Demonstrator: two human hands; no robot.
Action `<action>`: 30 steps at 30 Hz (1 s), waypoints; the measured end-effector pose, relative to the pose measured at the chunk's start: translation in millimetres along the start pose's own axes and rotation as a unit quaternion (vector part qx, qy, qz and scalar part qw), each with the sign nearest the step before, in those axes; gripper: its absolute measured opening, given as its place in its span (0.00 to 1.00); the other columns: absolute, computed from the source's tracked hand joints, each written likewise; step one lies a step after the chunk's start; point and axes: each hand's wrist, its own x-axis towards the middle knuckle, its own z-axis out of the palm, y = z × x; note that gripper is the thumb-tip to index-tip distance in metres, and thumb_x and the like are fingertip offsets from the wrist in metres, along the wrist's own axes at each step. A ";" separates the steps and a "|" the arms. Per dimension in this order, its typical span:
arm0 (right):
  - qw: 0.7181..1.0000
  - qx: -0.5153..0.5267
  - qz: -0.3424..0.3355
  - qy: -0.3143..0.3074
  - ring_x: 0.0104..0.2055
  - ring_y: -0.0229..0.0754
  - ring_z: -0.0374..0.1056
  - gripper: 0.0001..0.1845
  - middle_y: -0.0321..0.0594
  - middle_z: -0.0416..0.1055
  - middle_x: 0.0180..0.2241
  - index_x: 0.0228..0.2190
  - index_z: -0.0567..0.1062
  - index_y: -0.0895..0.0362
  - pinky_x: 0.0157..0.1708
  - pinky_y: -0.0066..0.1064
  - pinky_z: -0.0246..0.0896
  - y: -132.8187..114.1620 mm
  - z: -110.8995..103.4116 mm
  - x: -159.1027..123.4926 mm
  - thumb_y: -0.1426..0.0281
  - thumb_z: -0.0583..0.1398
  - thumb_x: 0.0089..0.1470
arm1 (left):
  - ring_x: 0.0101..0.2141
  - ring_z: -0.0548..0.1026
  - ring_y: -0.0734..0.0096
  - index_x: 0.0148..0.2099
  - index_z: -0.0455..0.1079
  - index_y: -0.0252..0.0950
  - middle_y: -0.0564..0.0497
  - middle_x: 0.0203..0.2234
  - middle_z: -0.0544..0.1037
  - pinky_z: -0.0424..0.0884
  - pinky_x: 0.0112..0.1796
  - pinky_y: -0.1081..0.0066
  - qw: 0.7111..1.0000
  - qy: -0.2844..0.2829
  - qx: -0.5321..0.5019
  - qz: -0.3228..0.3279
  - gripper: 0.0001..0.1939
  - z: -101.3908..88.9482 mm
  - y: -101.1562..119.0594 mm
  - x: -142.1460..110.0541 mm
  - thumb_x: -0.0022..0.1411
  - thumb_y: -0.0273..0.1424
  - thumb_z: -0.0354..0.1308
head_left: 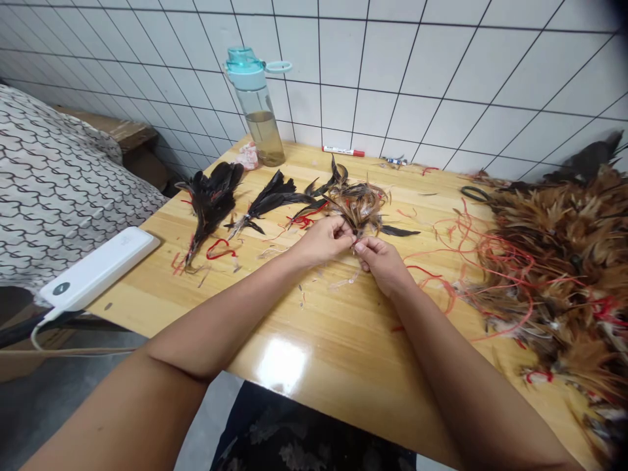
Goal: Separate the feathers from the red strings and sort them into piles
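Before a white tiled wall [392, 72], a wooden table [338, 340] bears a brown feather bunch [362, 204] just beyond a person's two hands, their fingertips close together at its base. The left hand [328, 239] pinches the base; the right hand [383, 263], just beside it, has thumb and forefinger pressed together, their grip too small to make out. A large feather pile [554, 255] lies well to the right.

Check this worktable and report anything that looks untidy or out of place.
The red string lies in loose tangled loops beside and partly over the brown feather pile, which looks messy. The white device appears to jut past the table's left edge, an odd, perhaps precarious spot.
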 end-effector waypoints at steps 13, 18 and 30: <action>0.927 0.343 0.101 -0.110 0.23 0.30 0.52 0.08 0.33 0.62 0.25 0.27 0.70 0.58 0.22 0.24 0.49 -6.7 -5.6 -2.2 0.73 0.65 0.47 | 0.31 0.69 0.74 0.27 0.64 0.33 0.51 0.27 0.70 0.66 0.34 0.73 0.990 0.022 0.014 0.138 0.05 7.1 -7.3 1.6 0.54 0.27 0.56; 0.907 0.388 0.101 -0.125 0.23 0.30 0.53 0.04 0.33 0.63 0.25 0.27 0.70 0.58 0.22 0.23 0.50 -7.9 -3.4 -4.7 0.74 0.62 0.50 | 0.35 0.70 0.73 0.27 0.64 0.34 0.50 0.30 0.71 0.67 0.38 0.71 0.964 0.057 0.060 0.253 0.05 6.7 -4.1 -0.9 0.54 0.22 0.55; 0.892 0.423 0.120 -0.105 0.22 0.29 0.54 0.05 0.32 0.63 0.23 0.26 0.70 0.59 0.21 0.20 0.53 -10.6 2.3 -6.2 0.75 0.58 0.54 | 0.36 0.73 0.73 0.29 0.63 0.33 0.47 0.35 0.74 0.69 0.39 0.70 0.976 0.017 -0.040 0.215 0.05 8.9 5.6 -8.0 0.56 0.24 0.56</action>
